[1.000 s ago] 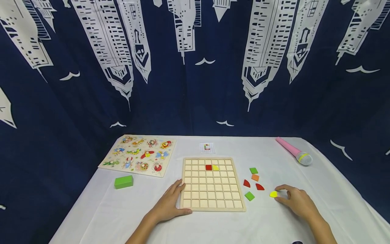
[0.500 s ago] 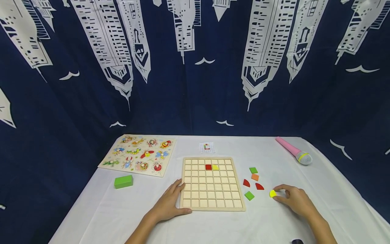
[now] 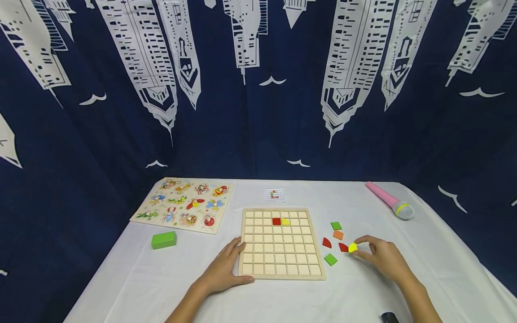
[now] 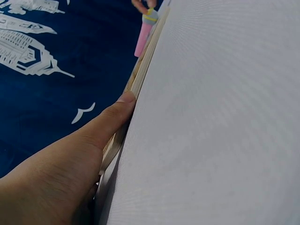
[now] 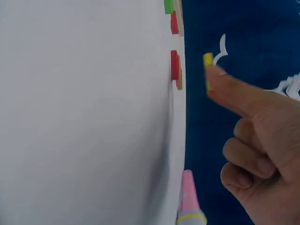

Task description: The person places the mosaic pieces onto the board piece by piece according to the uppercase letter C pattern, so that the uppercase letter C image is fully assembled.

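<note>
My right hand (image 3: 383, 259) pinches a yellow quarter-round tile (image 3: 353, 247) between thumb and fingertips, overlapping a red quarter-round tile (image 3: 343, 247) in the head view. The right wrist view shows the held tile edge-on above the tabletop, other fingers curled back. A wooden grid board (image 3: 280, 259) lies in the middle, with a red square tile (image 3: 276, 221) and a yellow tile (image 3: 286, 221) in its second row from the back. Along the board's left edge and near corner rests my left hand (image 3: 221, 272), fingers spread; its thumb lies straight along the near edge in the left wrist view.
Right of the board lie green tiles (image 3: 330, 259), an orange tile (image 3: 338, 234) and another red one (image 3: 326, 242). A small pattern card (image 3: 274, 195) sits behind it. An insect puzzle (image 3: 181, 206), a green block (image 3: 164, 241) and a pink toy microphone (image 3: 387, 198) stand farther out.
The right hand has lifted the yellow tile and carried it left and away from me, up to the red tile. The left hand and the board have stayed in place.
</note>
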The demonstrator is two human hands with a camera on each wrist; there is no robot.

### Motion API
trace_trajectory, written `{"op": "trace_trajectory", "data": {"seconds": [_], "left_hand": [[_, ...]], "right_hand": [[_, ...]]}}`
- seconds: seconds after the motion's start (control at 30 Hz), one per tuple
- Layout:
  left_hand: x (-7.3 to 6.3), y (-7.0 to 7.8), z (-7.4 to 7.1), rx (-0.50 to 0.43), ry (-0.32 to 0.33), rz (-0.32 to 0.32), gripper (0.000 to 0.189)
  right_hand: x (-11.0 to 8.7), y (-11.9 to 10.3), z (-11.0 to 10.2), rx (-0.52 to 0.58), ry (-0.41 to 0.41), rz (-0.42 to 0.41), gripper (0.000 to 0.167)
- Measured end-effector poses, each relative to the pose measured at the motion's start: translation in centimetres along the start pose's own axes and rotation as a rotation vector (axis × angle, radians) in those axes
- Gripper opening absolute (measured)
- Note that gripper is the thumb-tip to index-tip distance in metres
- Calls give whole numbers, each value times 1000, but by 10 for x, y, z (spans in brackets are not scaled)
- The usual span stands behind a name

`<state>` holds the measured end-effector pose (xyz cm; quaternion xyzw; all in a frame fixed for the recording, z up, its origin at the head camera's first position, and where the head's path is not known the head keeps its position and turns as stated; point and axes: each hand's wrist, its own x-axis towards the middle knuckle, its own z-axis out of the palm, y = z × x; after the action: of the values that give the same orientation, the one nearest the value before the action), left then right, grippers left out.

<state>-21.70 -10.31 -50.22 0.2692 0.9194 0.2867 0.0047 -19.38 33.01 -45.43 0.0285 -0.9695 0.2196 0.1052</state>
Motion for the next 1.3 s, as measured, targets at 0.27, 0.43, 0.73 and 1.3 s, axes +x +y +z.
{"op": "trace_trajectory", "data": {"seconds": [0.27, 0.43, 0.73, 1.3], "left_hand": [[-1, -1, 0, -8, 20, 20, 101], [-1, 0, 0, -15, 18, 19, 101], [4, 4, 2, -7, -24, 18, 104], [-2, 2, -5, -14, -12, -2, 103]], "right_hand": [[41, -63, 16, 74, 91, -110, 33], [67, -104, 41, 93, 104, -142, 34], [95, -151, 78, 167, 82, -143, 33], [110, -163, 116, 137, -73, -91, 33]]}}
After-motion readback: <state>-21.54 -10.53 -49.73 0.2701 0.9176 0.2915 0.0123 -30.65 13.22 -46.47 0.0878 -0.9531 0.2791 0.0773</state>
